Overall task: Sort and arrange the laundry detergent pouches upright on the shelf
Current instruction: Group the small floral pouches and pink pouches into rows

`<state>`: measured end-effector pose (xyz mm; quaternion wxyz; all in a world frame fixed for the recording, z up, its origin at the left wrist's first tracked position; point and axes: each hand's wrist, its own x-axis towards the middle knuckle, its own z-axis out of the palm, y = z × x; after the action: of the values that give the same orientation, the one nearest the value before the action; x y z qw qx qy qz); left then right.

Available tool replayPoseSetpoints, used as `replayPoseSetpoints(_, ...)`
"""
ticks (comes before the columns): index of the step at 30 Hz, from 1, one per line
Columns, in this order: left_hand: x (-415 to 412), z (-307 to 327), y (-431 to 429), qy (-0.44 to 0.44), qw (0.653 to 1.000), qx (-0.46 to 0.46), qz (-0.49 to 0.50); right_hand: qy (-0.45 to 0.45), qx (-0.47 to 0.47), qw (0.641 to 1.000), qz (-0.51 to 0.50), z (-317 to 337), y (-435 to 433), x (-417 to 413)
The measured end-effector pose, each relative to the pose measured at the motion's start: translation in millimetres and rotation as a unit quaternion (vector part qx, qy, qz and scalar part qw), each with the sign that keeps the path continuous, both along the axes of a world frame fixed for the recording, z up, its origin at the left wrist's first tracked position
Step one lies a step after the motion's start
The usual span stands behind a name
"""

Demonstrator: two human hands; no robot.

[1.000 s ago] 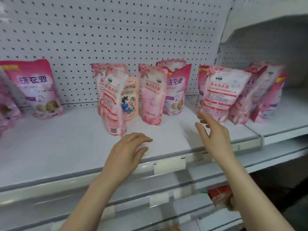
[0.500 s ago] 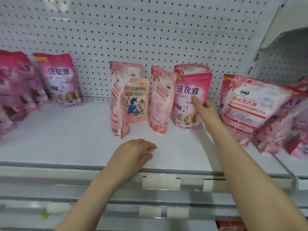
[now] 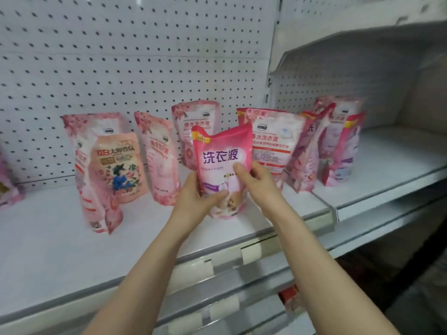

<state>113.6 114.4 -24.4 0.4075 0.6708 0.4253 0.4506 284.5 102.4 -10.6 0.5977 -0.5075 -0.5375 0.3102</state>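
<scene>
Only one camera watched, worn on the person's head and aimed forward and down at the shelf (image 3: 60,250) from just outside its front edge. It faced the pegboard (image 3: 121,56) behind the shelf at a slight angle, so the front edge climbed toward the right. The view sat close: both forearms entered from the bottom, and the left hand (image 3: 193,201) and right hand (image 3: 258,187) gripped a pink pouch (image 3: 221,155) near the picture's centre (over the shelf's front half). The wide lens took in the neighbouring shelf (image 3: 391,160) at right and lower rails (image 3: 242,281) beneath.
</scene>
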Motion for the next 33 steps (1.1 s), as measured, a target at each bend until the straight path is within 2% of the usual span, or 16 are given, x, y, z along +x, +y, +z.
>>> replayPoseSetpoints(4,13,2,10,-0.035,0.999,0.016,0.014,-0.048,0.020,0.998,-0.040,-3,-16,16)
replayPoseSetpoints(7,19,1,8,-0.035,0.999,0.022,0.014,-0.066,0.078,0.983,-0.155,-6,-32,46)
replayPoseSetpoints(9,23,1,4,-0.035,0.999,0.027,0.027,-0.043,0.111,0.959,-0.258,-6,-37,77)
replayPoseSetpoints(11,26,0,-2,-0.040,0.998,0.032,0.043,-0.020,0.130,0.919,-0.371,-7,-34,117)
replayPoseSetpoints(13,30,-2,-6,-0.062,0.995,0.030,0.068,-0.004,0.121,0.893,-0.435,-10,-24,161)
replayPoseSetpoints(14,33,-4,-9,-0.073,0.994,0.029,0.081,0.003,0.101,0.891,-0.443,-10,-18,183)
replayPoseSetpoints(17,44,-6,-16,-0.109,0.989,0.034,0.094,-0.011,0.009,0.922,-0.387,-8,-4,245)
replayPoseSetpoints(22,64,-11,-22,-0.131,0.980,0.041,0.145,-0.010,-0.055,0.981,-0.185,4,15,293)
replayPoseSetpoints(29,87,-8,-30,-0.156,0.962,0.044,0.221,0.024,-0.081,0.993,-0.086,1,24,295)
replayPoseSetpoints(33,100,2,-34,-0.213,0.945,0.036,0.248,0.077,-0.049,0.990,-0.106,3,19,287)
